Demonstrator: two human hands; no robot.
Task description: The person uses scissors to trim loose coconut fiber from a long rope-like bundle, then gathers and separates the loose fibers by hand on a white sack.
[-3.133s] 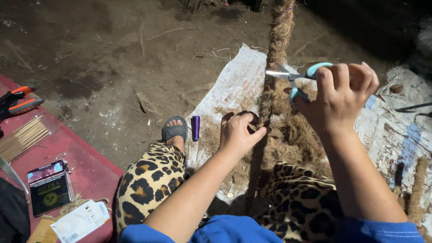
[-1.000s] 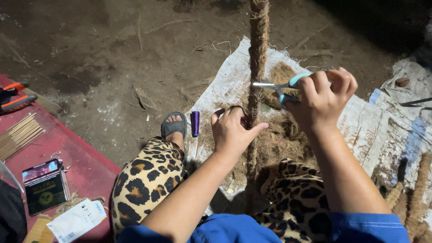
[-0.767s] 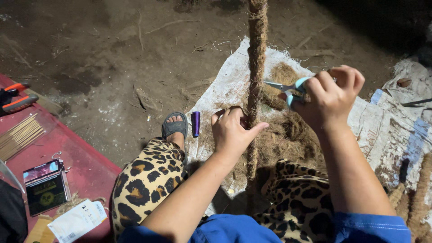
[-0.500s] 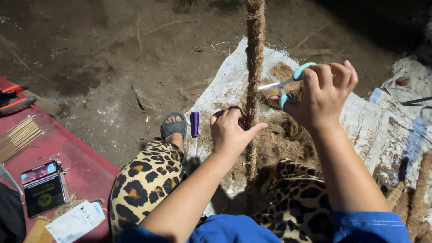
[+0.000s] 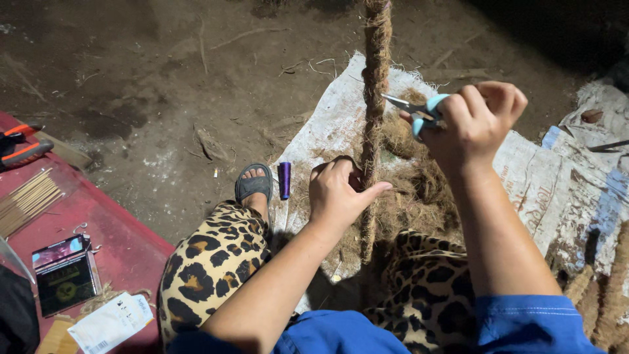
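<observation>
Left hand (image 5: 341, 193) grips the upright coir rope (image 5: 375, 98) at six o'clock; right hand (image 5: 478, 121), at three o'clock, pinches light-blue scissors (image 5: 419, 110), blade tips touching the rope.

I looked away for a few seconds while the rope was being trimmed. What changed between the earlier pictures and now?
The right hand with the blue-handled scissors dipped and then rose a little beside the fibre rope, blades still pointing at it. The rope now shows further left in the view. The left hand keeps its grip lower on the rope. The purple spool by the sandal and the things on the red table stayed put.
</observation>
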